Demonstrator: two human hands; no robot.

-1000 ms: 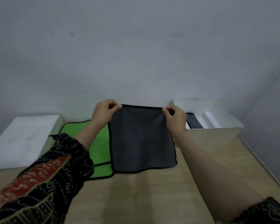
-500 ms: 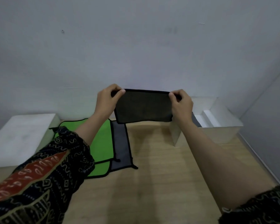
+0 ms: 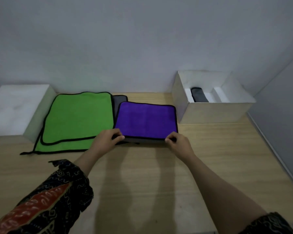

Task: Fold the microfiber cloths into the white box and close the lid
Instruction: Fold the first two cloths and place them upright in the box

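A cloth with a purple face [image 3: 146, 119] and grey underside lies folded in half on the wooden table. My left hand [image 3: 108, 138] pinches its near left corner and my right hand [image 3: 177, 141] pinches its near right corner. A green cloth [image 3: 76, 119] with black trim lies spread to the left, and a grey cloth [image 3: 119, 99] peeks out behind the purple one. The open white box [image 3: 215, 112] stands at the back right with a dark grey folded cloth [image 3: 199, 97] inside.
A white lid or block [image 3: 15, 108] sits at the back left against the wall. The wooden table [image 3: 142, 183] reaches to a grey wall at the back and another on the right.
The cloth I held up in the air has come down onto the table, folded with its purple side up. Both hands moved down and toward me, keeping hold of its corners.
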